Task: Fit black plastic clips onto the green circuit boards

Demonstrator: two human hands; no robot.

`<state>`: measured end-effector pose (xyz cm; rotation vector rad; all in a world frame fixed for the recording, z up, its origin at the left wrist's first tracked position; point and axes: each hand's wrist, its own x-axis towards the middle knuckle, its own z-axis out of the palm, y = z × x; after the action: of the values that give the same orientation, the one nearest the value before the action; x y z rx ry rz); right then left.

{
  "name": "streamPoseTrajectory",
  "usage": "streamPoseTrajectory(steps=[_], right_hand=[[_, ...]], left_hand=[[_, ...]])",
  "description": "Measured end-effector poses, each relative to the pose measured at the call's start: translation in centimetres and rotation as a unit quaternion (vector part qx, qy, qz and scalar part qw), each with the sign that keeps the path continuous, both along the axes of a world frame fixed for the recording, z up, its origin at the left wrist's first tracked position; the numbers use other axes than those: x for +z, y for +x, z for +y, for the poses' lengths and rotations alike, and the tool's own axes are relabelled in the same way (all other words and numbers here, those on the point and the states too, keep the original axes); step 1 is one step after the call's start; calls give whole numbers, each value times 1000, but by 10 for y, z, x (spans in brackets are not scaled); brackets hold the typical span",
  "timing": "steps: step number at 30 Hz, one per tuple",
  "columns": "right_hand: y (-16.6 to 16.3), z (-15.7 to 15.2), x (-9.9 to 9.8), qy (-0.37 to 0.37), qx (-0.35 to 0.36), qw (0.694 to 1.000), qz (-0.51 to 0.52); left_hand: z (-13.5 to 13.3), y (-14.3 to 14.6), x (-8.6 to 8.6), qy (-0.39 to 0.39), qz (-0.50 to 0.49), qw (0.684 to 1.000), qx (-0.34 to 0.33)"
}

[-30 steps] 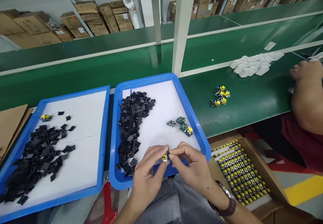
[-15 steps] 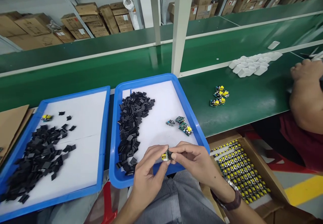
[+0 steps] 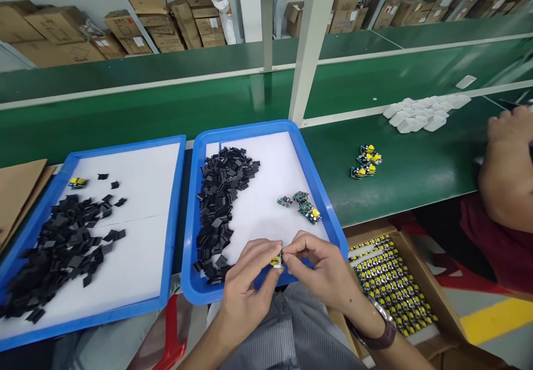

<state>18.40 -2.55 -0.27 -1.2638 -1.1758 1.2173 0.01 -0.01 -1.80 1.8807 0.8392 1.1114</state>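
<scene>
Just above the near edge of the middle blue tray (image 3: 190, 248), my left hand (image 3: 253, 281) pinches a small circuit board (image 3: 276, 260) with a yellow component on it. My right hand (image 3: 318, 264) is closed in a pinch at the board's right side. Whatever lies between its fingertips is hidden. In that tray, a heap of small black folded pieces (image 3: 220, 198) lies along the left. Several loose circuit boards (image 3: 308, 211) lie on the white liner at the right, beyond my hands.
Left stands another blue tray (image 3: 177, 214) with black pieces (image 3: 62, 253) and a yellow-topped board (image 3: 78, 183). On the green bench are boards (image 3: 366, 161) and white plastic cases (image 3: 420, 114). A carton (image 3: 447, 309) of boards sits low right, near a co-worker's arm (image 3: 506, 170).
My right fingertips have shifted at the board's side, and the black piece seen there before no longer shows. My left hand still holds the board. The view has shifted slightly.
</scene>
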Motion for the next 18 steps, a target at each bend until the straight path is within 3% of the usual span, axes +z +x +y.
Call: streamPoseTrajectory(steps=[2, 4, 10, 18], right_hand=[[-1, 0, -1, 11, -2, 1000, -16], [-3, 0, -3, -12, -6, 999, 29], [-9, 0, -8, -75, -35, 981, 176], [6, 1, -3, -109, -4, 980, 167]], left_hand=[[-1, 1, -1, 23, 10, 1000, 4], [-2, 1, -1, 30, 17, 999, 8], [-6, 1, 1, -36, 23, 998, 50], [-7, 2, 1, -7, 33, 999, 23]])
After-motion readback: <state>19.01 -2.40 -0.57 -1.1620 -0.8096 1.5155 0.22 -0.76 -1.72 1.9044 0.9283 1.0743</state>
